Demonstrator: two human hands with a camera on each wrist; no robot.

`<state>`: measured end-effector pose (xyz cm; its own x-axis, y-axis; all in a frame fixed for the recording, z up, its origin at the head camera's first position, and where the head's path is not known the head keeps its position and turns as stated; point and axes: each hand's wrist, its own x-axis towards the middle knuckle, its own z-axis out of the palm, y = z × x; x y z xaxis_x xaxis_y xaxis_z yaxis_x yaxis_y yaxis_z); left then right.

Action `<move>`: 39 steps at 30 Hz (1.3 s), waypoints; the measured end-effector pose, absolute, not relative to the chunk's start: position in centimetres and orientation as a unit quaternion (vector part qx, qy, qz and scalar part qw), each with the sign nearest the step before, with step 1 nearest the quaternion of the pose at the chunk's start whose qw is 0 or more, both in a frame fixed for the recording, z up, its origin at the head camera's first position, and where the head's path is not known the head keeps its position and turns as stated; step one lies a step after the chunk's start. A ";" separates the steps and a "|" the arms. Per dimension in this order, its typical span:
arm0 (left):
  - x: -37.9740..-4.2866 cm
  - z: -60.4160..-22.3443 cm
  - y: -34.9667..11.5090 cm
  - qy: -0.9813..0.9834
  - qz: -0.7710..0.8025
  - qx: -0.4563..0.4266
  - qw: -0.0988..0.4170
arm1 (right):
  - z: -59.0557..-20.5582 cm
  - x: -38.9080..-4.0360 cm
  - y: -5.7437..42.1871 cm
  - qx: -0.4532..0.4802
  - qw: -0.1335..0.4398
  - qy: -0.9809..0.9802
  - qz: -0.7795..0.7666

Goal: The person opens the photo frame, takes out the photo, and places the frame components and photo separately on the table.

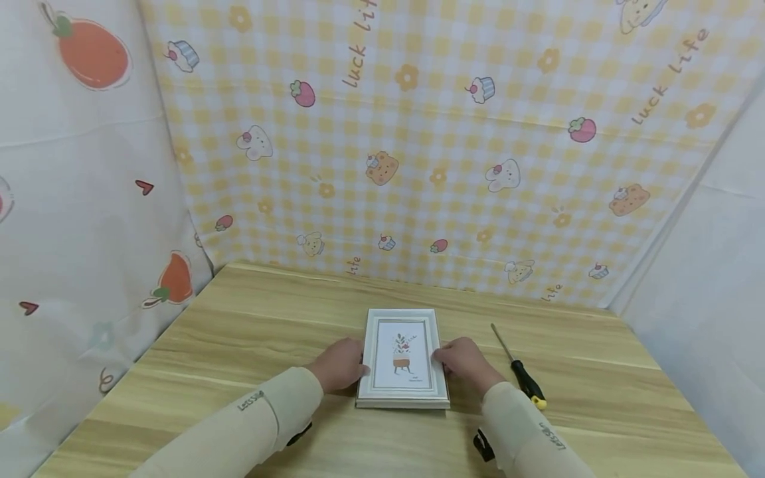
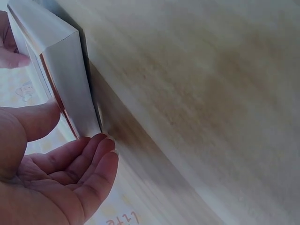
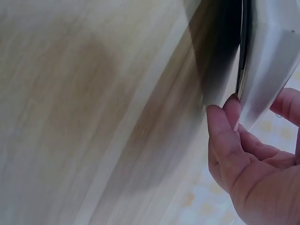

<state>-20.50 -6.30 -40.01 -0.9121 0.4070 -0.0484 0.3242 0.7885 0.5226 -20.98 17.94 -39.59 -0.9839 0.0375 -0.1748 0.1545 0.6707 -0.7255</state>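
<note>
A white picture frame [image 1: 443, 392] lies face up at the middle of the wooden table, its print of a potted plant [image 1: 402, 355] showing. My left hand [image 1: 340, 364] holds its left side, with the thumb on the front and the fingertips at the back edge, as the left wrist view shows. On the opposite side, my right hand [image 1: 467, 362] grips the frame between thumb and fingers. In the right wrist view its fingertips reach the dark backing [image 3: 243, 61]. The frame's underside sits close over the table, with a shadow beneath it.
To the right of the frame lies a screwdriver [image 1: 524, 378] with a black and yellow handle, its shaft pointing away from me. A yellow checked cloth [image 1: 418, 199] hangs behind the wooden table [image 1: 269, 318], and white cloths hang at both sides.
</note>
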 end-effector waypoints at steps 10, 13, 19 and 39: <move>-20.0 -39.5 -6.0 0.946 0.256 0.178 0.089 | -39.8 -20.9 18.4 0.090 0.118 0.826 -0.544; -20.1 -39.6 -6.0 0.946 0.254 0.175 0.096 | -39.7 -20.7 18.6 0.086 0.119 0.820 -0.554; -20.1 -39.3 -6.1 0.941 0.268 0.179 0.102 | -39.5 -20.7 18.6 0.076 0.109 0.822 -0.554; -20.3 -38.5 -4.6 0.942 0.235 0.218 0.100 | -37.8 -20.0 17.9 0.075 0.111 0.811 -0.570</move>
<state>-20.27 -4.61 -38.53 -0.8854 0.4569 -0.0860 0.3630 0.7950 0.4860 -19.96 17.88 -37.77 -0.9640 -0.0050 -0.2659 0.2485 0.3390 -0.9074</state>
